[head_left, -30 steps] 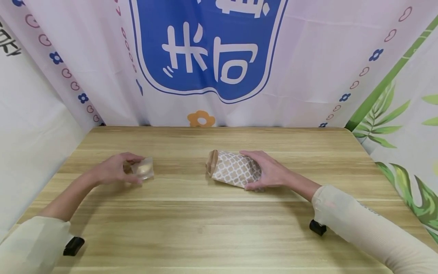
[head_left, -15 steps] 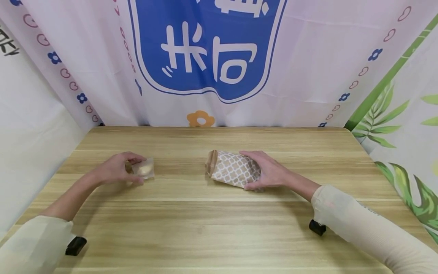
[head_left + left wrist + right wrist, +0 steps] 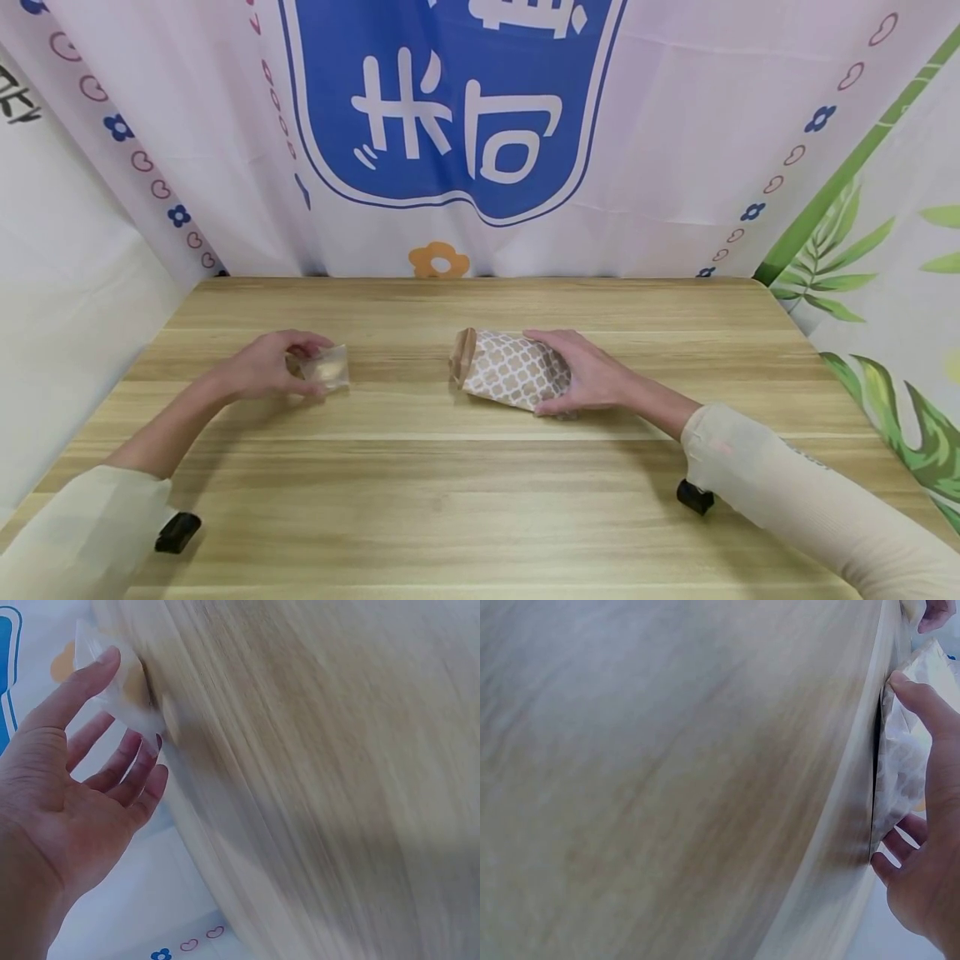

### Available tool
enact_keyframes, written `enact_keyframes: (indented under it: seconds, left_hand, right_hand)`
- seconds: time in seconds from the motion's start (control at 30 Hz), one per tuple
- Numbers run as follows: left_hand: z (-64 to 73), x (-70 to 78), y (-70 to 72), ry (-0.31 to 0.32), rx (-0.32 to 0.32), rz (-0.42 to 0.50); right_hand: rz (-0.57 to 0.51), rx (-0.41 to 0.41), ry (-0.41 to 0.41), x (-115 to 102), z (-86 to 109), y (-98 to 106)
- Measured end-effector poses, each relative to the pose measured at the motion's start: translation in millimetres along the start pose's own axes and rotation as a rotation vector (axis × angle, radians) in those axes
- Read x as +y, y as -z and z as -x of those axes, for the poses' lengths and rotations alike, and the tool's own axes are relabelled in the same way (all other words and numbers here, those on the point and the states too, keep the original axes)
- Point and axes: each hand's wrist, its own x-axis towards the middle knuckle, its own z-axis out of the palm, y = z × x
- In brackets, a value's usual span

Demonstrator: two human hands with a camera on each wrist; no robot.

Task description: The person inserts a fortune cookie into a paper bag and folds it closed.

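On the left side, my left hand [image 3: 262, 368] pinches a small see-through packet [image 3: 333, 367] with a pale yellow, rounded item inside. The left wrist view has the packet [image 3: 133, 690] between thumb and fingers, close over the wood. A paper bag [image 3: 513, 368], brown with a white lattice pattern, lies on its side in the middle of the table, its folded-open brown mouth facing left. My right hand [image 3: 592, 375] grips the bag's right end, thumb on the near side and fingers on the far side. From the right wrist, the bag [image 3: 904, 761] appears between thumb and fingers.
The wooden table [image 3: 420, 508] reaches back to a hanging white cloth [image 3: 675, 167] with a blue printed sign and flowers. Printed cloth with green leaves [image 3: 840, 283] hangs at the right. Bare tabletop lies between packet and bag.
My left hand has moved slightly right with the packet, nearer the bag's mouth. The right hand and the paper bag have stayed in place.
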Motion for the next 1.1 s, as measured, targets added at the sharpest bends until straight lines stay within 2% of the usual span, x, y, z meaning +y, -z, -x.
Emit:
enact_keyframes:
  seconds: [0.23,0.43,0.6,1.1]
  left_hand:
    - [-3.2,3.9,0.0,-0.006,0.004,-0.009]
    - [-5.3,10.3,-2.8,-0.005,0.035,0.047]
    - [-7.0,13.4,-4.5,-0.032,0.056,0.077]
    - [-14.8,19.5,-12.1,-0.072,0.057,0.116]
  right_hand:
    - [0.002,-0.002,0.001,0.0,-0.4,0.3]
    - [0.002,0.001,0.004,-0.7,-0.1,0.8]
    - [0.003,0.001,0.0,-0.8,0.3,0.9]
    - [0.011,-0.008,-0.035,-3.0,0.7,0.7]
